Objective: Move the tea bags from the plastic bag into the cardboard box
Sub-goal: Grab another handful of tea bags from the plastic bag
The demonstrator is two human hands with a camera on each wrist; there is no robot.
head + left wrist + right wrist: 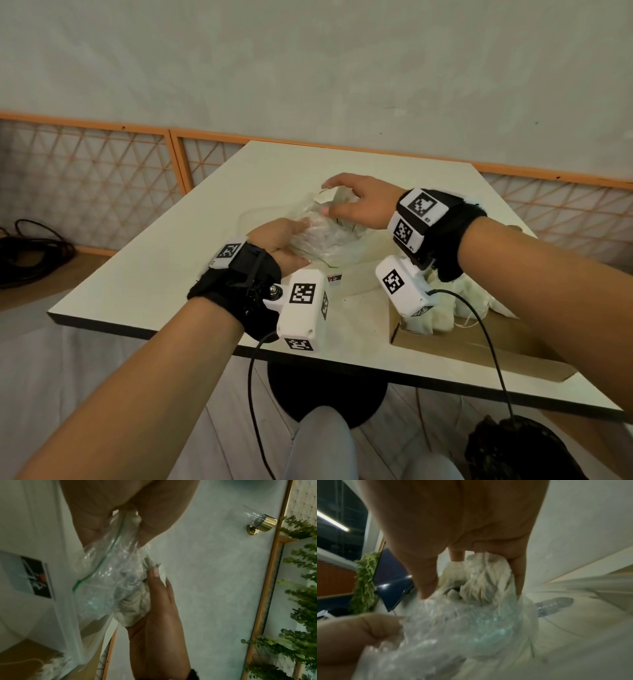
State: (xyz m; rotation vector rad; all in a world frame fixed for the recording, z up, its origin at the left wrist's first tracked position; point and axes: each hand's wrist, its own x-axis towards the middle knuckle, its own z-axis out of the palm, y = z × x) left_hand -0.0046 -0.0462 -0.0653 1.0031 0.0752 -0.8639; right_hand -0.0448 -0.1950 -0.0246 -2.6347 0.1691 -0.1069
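box (479, 346): some tea bags (442, 308) in | bag (322, 236) on desk (171, 274): more left | left hand (281, 243) holds bag | right hand (356, 205) grabs tea bags inside

Clear glossy crinkly plastic bag (329, 236), matt cloth-like tea bags (481, 580), matt brown cardboard box (479, 346).

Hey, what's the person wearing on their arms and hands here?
Both forearms are bare, no sleeves. Each wrist has a black fabric wrist strap carrying a white camera box with black-and-white square markers. A thin black cable trails from each box. The hands are ungloved.
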